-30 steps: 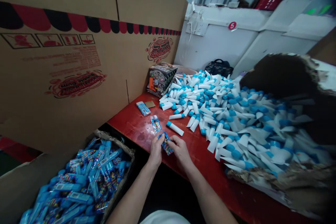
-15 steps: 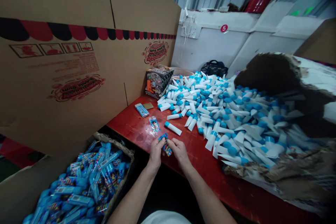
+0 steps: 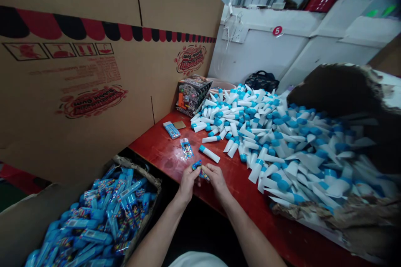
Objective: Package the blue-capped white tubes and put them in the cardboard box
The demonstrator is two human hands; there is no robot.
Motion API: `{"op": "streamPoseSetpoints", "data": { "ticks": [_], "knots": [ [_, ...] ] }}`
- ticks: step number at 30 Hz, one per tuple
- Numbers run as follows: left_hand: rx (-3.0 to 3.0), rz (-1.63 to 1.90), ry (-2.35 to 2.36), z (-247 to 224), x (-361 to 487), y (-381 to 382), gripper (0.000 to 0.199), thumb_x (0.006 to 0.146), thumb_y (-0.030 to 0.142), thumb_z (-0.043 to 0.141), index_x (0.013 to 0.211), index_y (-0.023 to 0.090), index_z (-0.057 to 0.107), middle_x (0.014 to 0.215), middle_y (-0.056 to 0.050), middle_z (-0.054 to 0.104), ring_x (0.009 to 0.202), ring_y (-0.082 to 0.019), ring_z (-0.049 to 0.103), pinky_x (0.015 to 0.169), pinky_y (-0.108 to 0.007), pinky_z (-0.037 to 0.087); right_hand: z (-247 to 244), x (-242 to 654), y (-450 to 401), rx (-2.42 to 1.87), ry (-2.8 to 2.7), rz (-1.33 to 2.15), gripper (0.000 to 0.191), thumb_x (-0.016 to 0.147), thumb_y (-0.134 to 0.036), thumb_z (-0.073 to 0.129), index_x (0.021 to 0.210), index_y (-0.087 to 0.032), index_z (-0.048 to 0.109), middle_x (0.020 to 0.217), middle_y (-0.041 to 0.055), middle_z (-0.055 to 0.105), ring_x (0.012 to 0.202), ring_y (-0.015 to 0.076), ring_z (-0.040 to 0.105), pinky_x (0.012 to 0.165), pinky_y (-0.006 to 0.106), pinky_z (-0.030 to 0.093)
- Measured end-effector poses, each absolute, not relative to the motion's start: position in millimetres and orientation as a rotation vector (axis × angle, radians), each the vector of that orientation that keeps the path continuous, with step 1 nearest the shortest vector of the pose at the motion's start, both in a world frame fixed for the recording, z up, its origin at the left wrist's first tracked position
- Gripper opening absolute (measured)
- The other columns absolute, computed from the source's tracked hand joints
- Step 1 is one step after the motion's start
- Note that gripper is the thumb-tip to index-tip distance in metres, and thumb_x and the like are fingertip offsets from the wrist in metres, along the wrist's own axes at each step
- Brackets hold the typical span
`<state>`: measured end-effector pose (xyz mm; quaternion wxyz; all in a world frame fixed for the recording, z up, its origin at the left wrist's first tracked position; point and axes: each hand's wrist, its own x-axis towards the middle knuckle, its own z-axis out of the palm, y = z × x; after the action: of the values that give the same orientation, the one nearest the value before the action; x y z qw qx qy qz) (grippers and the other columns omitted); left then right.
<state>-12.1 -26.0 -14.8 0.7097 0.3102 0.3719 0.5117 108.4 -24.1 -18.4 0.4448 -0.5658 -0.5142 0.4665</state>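
Note:
Between my two hands is a small, shiny blue printed wrapper [image 3: 197,164], held over the front edge of the red table [image 3: 159,150]. My left hand [image 3: 189,180] pinches its left side, fingers closed. The right side is gripped by the closed fingers of my right hand [image 3: 215,178]. Whether anything is inside the wrapper cannot be seen. Just beyond my hands lie a white tube with a blue cap [image 3: 209,154] and a flat printed sachet [image 3: 186,148]. Farther back rests a stack of blue printed strips [image 3: 171,130] beside a small brown card [image 3: 179,125].
A large heap of white tubes with blue caps [image 3: 250,112] spreads over the right, partly in a torn carton [image 3: 347,87]. Lower left, a carton holds several packed blue tubes [image 3: 97,225]. A tall cardboard panel [image 3: 78,75] walls the left; a printed box [image 3: 191,94] stands behind.
The wrapper has turned from hanging lengthwise to lying more crosswise between my fingers. My view has shifted slightly to the left. The tube and sachet on the table lie as before.

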Motion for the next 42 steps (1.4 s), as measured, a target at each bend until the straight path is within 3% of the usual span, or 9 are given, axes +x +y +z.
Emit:
{"op": "streamPoseSetpoints", "data": {
  "ticks": [4,7,9,13,18,21,28,37,42],
  "knots": [
    [0.559,1.222,0.816,-14.3,-13.8,-20.6,0.03,0.069,0.042,0.07,0.07,0.015,0.057,0.048,0.004,0.05,0.036,-0.008,0.041,0.038,-0.022,0.031,-10.2,114.3,-9.5,-1.478,-1.382,0.954,0.041,0.08,-0.056,0.052,0.063,-0.019,0.057,0.064,0.0018,0.056,0.065,0.017,0.051,0.059,0.027,0.038],
    [0.415,1.199,0.684,-12.3,-19.9,-15.6,0.029,0.071,0.041,0.067,0.065,0.018,0.051,0.041,0.006,0.043,0.032,-0.01,0.04,0.04,-0.026,0.036,-3.6,124.0,7.8,-1.757,-1.648,0.432,0.025,0.085,-0.038,0.051,0.096,-0.019,0.063,0.105,0.009,0.06,0.098,0.0238,0.05,0.079,0.032,0.038],
    [0.363,1.169,0.619,-11.7,-25.2,-13.2,0.028,0.073,0.04,0.065,0.063,0.019,0.049,0.043,0.005,0.045,0.034,-0.011,0.043,0.043,-0.028,0.039,-3.5,127.9,16.3,-1.969,-1.86,0.098,0.024,0.086,-0.029,0.051,0.106,-0.018,0.06,0.115,0.0121,0.056,0.104,0.0261,0.048,0.083,0.035,0.036],
    [0.311,1.212,0.668,-10.6,-34.3,-12.2,0.023,0.072,0.035,0.066,0.068,0.017,0.053,0.053,0.001,0.055,0.042,-0.013,0.052,0.045,-0.027,0.041,-8.9,126.9,14.5,-2.012,-2.043,-0.007,0.019,0.087,-0.024,0.05,0.101,-0.016,0.06,0.1,0.0119,0.061,0.098,0.0263,0.051,0.084,0.037,0.036],
    [0.31,1.355,0.764,-5.3,-35.2,-15.2,0.025,0.066,0.032,0.073,0.073,0.016,0.055,0.056,0.002,0.058,0.044,-0.012,0.053,0.044,-0.025,0.042,1.5,123.1,-22.6,-1.597,-1.662,0.515,0.031,0.089,-0.034,0.048,0.115,-0.018,0.056,0.106,0.008,0.063,0.095,0.0226,0.056,0.082,0.031,0.042],
    [0.295,1.42,0.794,-1.4,-28.5,-17.7,0.029,0.062,0.031,0.077,0.078,0.016,0.057,0.06,0.003,0.06,0.047,-0.01,0.054,0.045,-0.023,0.042,14.3,121.7,-54.7,-1.418,-1.55,0.614,0.034,0.089,-0.037,0.051,0.118,-0.021,0.056,0.106,0.0058,0.062,0.093,0.0213,0.057,0.081,0.029,0.044],
    [0.43,1.488,0.86,-0.8,-10.0,-25.4,0.025,0.066,0.033,0.075,0.078,0.017,0.059,0.065,0.004,0.061,0.052,-0.008,0.053,0.05,-0.02,0.041,14.4,126.3,-99.7,-1.486,-1.754,0.321,0.039,0.089,-0.028,0.052,0.128,-0.024,0.054,0.096,0.0062,0.057,0.089,0.0208,0.056,0.081,0.03,0.044],
    [0.418,1.478,0.81,2.0,-4.7,-39.3,0.026,0.065,0.032,0.075,0.079,0.017,0.059,0.065,0.004,0.06,0.053,-0.009,0.053,0.052,-0.021,0.041,14.9,126.1,-116.7,-1.611,-1.909,-0.32,0.038,0.09,-0.017,0.045,0.127,-0.018,0.056,0.095,0.0098,0.058,0.086,0.0219,0.051,0.074,0.034,0.037],
    [0.404,1.485,0.792,6.4,-2.3,-43.4,0.027,0.064,0.031,0.076,0.08,0.017,0.06,0.066,0.004,0.06,0.054,-0.009,0.053,0.052,-0.021,0.042,14.7,123.1,-119.5,-1.658,-1.895,-0.313,0.041,0.09,-0.016,0.045,0.129,-0.019,0.054,0.097,0.0095,0.058,0.086,0.0217,0.051,0.074,0.034,0.037]
  ]
}}
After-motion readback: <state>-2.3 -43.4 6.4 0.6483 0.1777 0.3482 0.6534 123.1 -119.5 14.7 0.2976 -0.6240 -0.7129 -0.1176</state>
